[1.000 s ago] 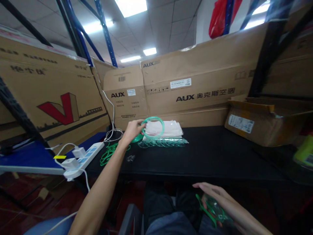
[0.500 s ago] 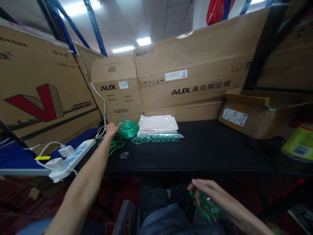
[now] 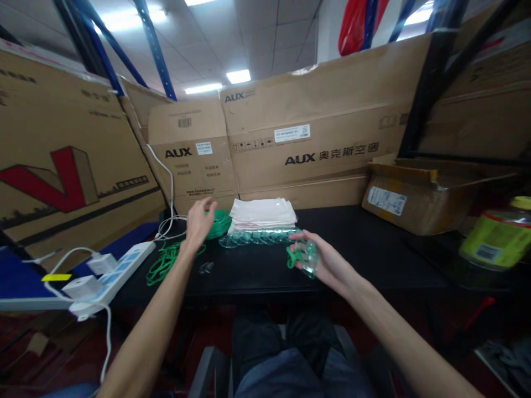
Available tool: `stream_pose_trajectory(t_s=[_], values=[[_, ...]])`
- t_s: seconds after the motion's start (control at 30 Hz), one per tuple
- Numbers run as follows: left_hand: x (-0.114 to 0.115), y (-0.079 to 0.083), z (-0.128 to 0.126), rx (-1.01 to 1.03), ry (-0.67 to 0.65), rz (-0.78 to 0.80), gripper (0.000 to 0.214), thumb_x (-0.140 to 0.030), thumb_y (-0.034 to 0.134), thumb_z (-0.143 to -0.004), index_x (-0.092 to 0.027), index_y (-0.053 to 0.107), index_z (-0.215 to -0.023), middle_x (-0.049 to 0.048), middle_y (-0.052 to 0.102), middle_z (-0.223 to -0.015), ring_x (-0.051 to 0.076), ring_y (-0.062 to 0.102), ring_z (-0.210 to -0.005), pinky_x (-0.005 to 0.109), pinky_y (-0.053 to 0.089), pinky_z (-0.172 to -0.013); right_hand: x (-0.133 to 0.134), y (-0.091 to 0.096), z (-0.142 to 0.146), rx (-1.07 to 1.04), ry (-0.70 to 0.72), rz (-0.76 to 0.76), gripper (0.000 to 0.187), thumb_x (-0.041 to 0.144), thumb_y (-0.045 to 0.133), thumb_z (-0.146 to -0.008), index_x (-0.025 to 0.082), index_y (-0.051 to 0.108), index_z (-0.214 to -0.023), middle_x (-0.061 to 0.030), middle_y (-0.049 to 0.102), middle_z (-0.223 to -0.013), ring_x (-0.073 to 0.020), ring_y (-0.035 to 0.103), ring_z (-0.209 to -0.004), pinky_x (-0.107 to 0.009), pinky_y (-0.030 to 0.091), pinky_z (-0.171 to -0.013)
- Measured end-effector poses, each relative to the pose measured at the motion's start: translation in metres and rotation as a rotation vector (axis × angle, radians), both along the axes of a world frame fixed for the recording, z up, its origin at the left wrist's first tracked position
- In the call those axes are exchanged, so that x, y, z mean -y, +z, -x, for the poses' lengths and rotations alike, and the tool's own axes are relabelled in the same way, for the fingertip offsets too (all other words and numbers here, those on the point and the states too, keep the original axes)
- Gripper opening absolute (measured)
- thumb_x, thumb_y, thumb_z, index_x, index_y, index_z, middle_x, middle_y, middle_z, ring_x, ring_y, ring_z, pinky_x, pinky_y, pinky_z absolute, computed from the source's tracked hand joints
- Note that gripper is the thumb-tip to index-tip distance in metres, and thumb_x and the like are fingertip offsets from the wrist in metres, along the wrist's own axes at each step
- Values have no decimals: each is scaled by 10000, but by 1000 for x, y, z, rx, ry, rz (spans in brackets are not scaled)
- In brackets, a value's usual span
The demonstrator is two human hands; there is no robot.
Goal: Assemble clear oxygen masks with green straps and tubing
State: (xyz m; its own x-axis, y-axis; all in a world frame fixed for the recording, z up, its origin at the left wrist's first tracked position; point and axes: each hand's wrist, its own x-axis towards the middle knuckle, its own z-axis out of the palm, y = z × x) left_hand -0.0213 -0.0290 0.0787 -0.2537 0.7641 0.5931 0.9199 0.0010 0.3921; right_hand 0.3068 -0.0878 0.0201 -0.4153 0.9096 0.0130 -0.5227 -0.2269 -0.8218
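Note:
My right hand (image 3: 327,260) is closed around a clear, green-tinted plastic face mask (image 3: 310,260) with a green strap, held above the black table's front part. My left hand (image 3: 201,221) is raised beside the coil of green tubing (image 3: 220,223), fingers apart and partly covering it. I see nothing in that hand. Loose green elastic straps (image 3: 161,264) lie left of my left forearm. Several similar clear masks (image 3: 257,237) are nested in a row before a stack of white packets (image 3: 263,213). Small clear pieces (image 3: 206,268) lie nearby, too small to name.
A white power strip (image 3: 120,276) with plugs and cables stands at the left. Large cardboard panels (image 3: 323,132) wall in the black table (image 3: 373,249). At the right are an open cardboard box (image 3: 402,202) and a yellow-green labelled container (image 3: 493,237).
My right hand has risen from near my lap to above the table, carrying the mask. My left hand has shifted slightly right and lifted beside the tubing coil. The view has shifted a little.

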Motion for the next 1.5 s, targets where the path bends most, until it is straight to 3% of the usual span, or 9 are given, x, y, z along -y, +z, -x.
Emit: stream_pose_trajectory(t_s=[0.1, 0.17, 0.3, 0.47, 0.77, 1.1, 1.23, 1.4, 1.5], values=[[33, -21, -70, -34, -309, -1, 388, -487, 465, -1017, -236, 752, -1088, 47, 768, -1099, 205, 698, -997, 285, 521, -922, -16, -16, 16, -96, -78, -3, 196, 344, 644, -827, 176, 702, -910, -57, 706, -758, -194, 677, -705, -303, 556, -631], [51, -40, -110, -33, -658, 12, 355, -487, 512, -1006, -235, 749, -1088, 44, 758, -1066, 192, 683, -927, 289, 512, -890, -22, -30, 22, -97, -110, -6, 203, 357, 651, -782, 198, 693, -900, -48, 715, -777, -203, 679, -720, -325, 560, -649], [59, -81, -146, 89, -912, 116, 381, -482, 673, -916, -229, 695, -1200, 33, 718, -1017, 152, 612, -761, 263, 495, -735, -25, -55, 23, -80, -210, -26, 233, 340, 734, -716, 226, 667, -908, -4, 704, -786, -177, 670, -740, -268, 525, -613], [49, -107, -139, 503, -907, 210, 349, -474, 631, -942, -207, 689, -1159, 18, 735, -917, 144, 633, -729, 246, 491, -684, -18, -62, 20, -15, -250, -53, 314, 400, 784, -799, 260, 627, -1033, 14, 699, -873, -154, 681, -725, -267, 556, -612], [49, -105, -135, 734, -848, 191, 365, -506, 648, -904, -171, 698, -1041, 29, 702, -807, 165, 655, -744, 261, 486, -695, -13, -48, 15, 308, -57, -168, 341, 498, 610, -944, 256, 536, -1173, 0, 708, -807, -193, 736, -537, -361, 649, -545], [55, -107, -130, 369, -865, 173, 323, -448, 548, -991, -188, 710, -890, 15, 662, -867, 169, 596, -822, 265, 433, -778, -12, -51, 4, 498, -66, -515, 540, 391, 862, -714, 246, 656, -1191, -60, 589, -1219, -141, 664, -742, -283, 628, -578], [55, -106, -132, 343, -892, 185, 318, -445, 563, -987, -186, 697, -864, 4, 615, -831, 165, 575, -798, 264, 419, -760, -13, -58, 5, 561, -125, -593, 414, 391, 815, -749, 254, 684, -1117, -80, 531, -1261, -189, 640, -846, -288, 597, -570], [57, -104, -135, 285, -902, 174, 328, -436, 525, -1007, -193, 665, -836, 3, 601, -826, 160, 553, -769, 264, 408, -746, -20, -64, 3, 673, -282, -814, 170, 277, 715, -798, 241, 663, -956, -48, 586, -1096, -245, 570, -1126, -403, 476, -998], [61, -101, -137, 248, -885, 156, 354, -440, 487, -1021, -196, 644, -817, 13, 600, -831, 162, 539, -754, 268, 402, -733, -20, -65, 2, 679, -304, -819, 141, 257, 695, -782, 245, 633, -908, -40, 575, -1088, -241, 552, -1136, -398, 419, -1031]])
